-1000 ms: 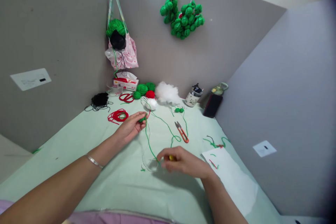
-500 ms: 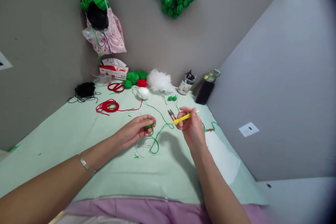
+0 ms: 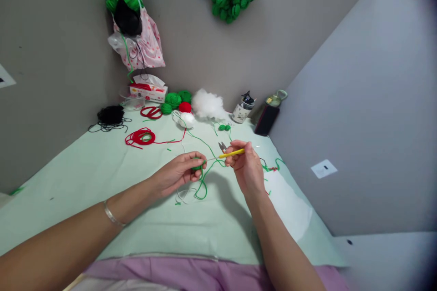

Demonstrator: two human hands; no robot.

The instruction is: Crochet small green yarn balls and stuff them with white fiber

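My left hand (image 3: 182, 170) is closed on a small green crochet piece (image 3: 197, 166), mostly hidden by the fingers. Green yarn (image 3: 202, 183) trails from it in loops onto the table. In my right hand (image 3: 246, 163) is a yellow-handled crochet hook (image 3: 232, 153), its thin metal shaft pointing left and reaching close to the green piece; whether the tip is inside a stitch I cannot tell. Just behind my right fingers lie thread snips (image 3: 222, 147), their blades showing and their handles partly covered.
Red yarn (image 3: 139, 137), red-handled scissors (image 3: 151, 112), black yarn (image 3: 111, 116), green yarn balls (image 3: 173, 99) and white stuffing (image 3: 207, 103) lie toward the back. A pen cup (image 3: 242, 112) and dark phone (image 3: 267, 119) stand at the back right. Walls border the table.
My right hand has tilted the crochet hook flatter and brought its shaft left toward the green piece. My left hand has shifted slightly right.
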